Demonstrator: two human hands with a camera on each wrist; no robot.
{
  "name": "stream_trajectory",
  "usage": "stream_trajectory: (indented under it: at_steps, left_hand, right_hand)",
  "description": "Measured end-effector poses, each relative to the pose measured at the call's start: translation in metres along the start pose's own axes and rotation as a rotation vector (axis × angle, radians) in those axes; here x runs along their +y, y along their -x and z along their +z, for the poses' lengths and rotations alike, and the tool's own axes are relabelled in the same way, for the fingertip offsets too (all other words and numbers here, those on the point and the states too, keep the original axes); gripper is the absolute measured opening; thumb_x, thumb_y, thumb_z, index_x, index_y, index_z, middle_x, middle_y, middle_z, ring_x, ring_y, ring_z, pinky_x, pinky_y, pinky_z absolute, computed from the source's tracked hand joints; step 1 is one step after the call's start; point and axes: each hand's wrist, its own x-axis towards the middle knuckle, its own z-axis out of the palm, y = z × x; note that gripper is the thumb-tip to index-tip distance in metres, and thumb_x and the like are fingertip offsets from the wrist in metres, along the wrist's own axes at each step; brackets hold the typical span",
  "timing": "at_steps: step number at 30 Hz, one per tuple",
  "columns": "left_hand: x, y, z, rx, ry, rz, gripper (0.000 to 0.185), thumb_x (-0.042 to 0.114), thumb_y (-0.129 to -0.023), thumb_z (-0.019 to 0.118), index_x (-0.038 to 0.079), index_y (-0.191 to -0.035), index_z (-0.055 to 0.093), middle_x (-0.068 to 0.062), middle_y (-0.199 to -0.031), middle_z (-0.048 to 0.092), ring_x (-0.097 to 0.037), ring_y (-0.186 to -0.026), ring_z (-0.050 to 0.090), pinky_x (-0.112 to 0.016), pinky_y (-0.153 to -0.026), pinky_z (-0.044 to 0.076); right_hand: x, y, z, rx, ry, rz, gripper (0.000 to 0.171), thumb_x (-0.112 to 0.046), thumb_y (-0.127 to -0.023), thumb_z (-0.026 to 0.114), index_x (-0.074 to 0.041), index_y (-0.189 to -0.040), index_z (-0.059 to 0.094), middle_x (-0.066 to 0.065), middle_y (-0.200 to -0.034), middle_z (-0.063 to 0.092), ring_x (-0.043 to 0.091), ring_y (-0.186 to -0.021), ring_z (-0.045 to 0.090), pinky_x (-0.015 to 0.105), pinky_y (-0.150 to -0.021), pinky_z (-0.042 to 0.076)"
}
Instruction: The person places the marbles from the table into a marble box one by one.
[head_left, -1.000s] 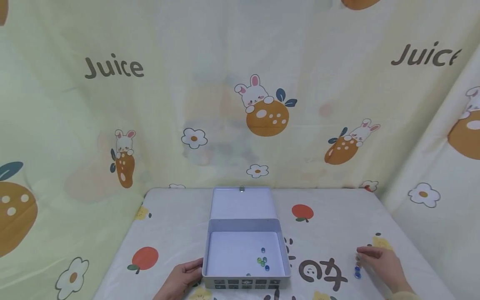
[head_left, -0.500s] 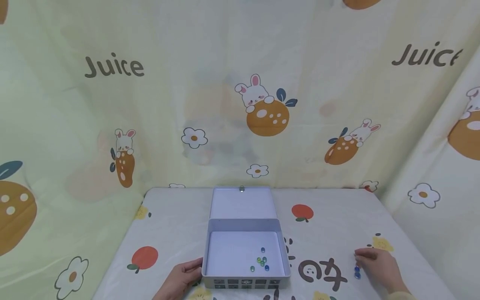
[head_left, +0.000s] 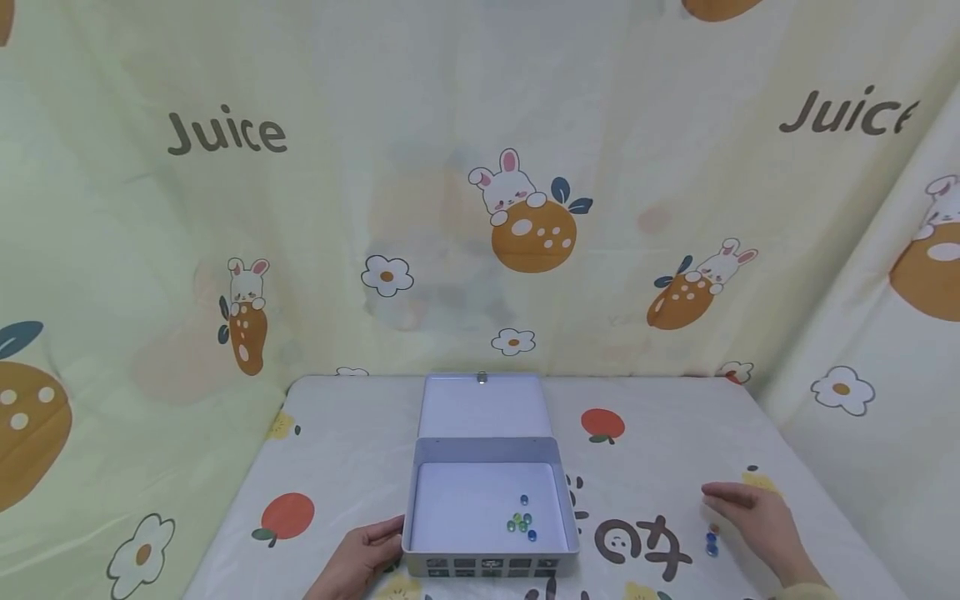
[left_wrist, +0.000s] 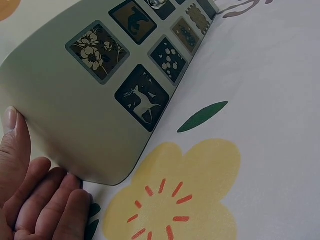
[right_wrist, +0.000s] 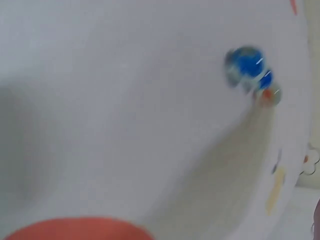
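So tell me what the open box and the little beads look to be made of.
Box: probably painted tin, going by its thin walls, rounded corners, smooth matte grey finish and printed picture panels on the front.
Beads in the box and beads on the tablecloth: likely glass, being glossy, translucent blue and green, though clear plastic cannot be ruled out.

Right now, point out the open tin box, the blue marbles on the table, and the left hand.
open tin box [head_left: 491, 450], head view, far wall.
blue marbles on the table [head_left: 711, 544], head view, middle of the pair.
left hand [head_left: 363, 557], head view, back of the hand.
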Motion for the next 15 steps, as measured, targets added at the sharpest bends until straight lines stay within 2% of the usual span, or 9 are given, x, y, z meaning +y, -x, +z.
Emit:
stream_trajectory:
  at_steps: [2,4,6,9,11,15]
  left_hand:
    - [0.001,0.001,0.000,-0.001,-0.004,0.002,0.070,0.030,-0.096,0.073,-0.007,-0.149,0.046,-0.023,-0.151,0.051,-0.029,-0.135,0.059,-0.038,-0.103,0.059]
    - [0.002,0.001,0.001,-0.004,-0.007,0.006,0.070,0.031,-0.096,0.072,-0.007,-0.149,0.045,-0.023,-0.151,0.051,-0.030,-0.136,0.059,-0.038,-0.103,0.059]
    - [0.002,0.001,0.001,-0.006,-0.008,0.002,0.071,0.031,-0.096,0.072,-0.006,-0.149,0.045,-0.023,-0.151,0.052,-0.030,-0.136,0.058,-0.038,-0.103,0.059]
    - [0.002,0.002,0.001,-0.012,-0.011,0.000,0.073,0.033,-0.095,0.073,-0.005,-0.150,0.044,-0.022,-0.152,0.052,-0.030,-0.136,0.058,-0.038,-0.104,0.059]
    - [0.002,0.001,0.002,-0.014,-0.013,-0.001,0.073,0.034,-0.095,0.073,-0.005,-0.150,0.044,-0.022,-0.151,0.052,-0.028,-0.135,0.059,-0.039,-0.104,0.058]
    - [0.000,-0.001,0.000,-0.010,-0.020,-0.006,0.073,0.034,-0.095,0.073,-0.004,-0.150,0.045,-0.021,-0.151,0.053,-0.028,-0.135,0.060,-0.041,-0.105,0.058]
  right_hand:
    - [-0.007,0.001,-0.001,0.007,-0.023,-0.021,0.026,-0.018,-0.093,0.075,-0.005,-0.116,0.076,0.013,-0.112,0.078,0.011,-0.096,0.073,0.024,-0.076,0.063]
    - [-0.015,0.002,-0.001,0.013,-0.050,-0.044,0.028,-0.020,-0.093,0.076,-0.006,-0.117,0.076,0.011,-0.113,0.078,-0.008,-0.090,0.066,0.015,-0.073,0.059]
    - [-0.025,0.003,0.000,0.006,-0.095,-0.055,0.029,-0.022,-0.094,0.076,-0.006,-0.118,0.076,0.011,-0.114,0.078,-0.019,-0.086,0.058,0.012,-0.073,0.058]
    - [-0.042,0.004,0.004,-0.012,-0.153,-0.060,0.032,-0.023,-0.094,0.076,-0.005,-0.120,0.075,0.009,-0.114,0.078,-0.020,-0.087,0.058,0.012,-0.076,0.058]
    - [-0.057,0.003,0.009,-0.029,-0.188,-0.062,0.032,-0.023,-0.094,0.076,-0.005,-0.120,0.075,0.008,-0.114,0.078,-0.017,-0.088,0.061,0.014,-0.078,0.060]
    - [-0.090,0.001,0.024,-0.063,-0.242,-0.121,0.029,-0.019,-0.094,0.075,-0.004,-0.119,0.075,0.008,-0.113,0.079,-0.007,-0.092,0.068,0.015,-0.081,0.061]
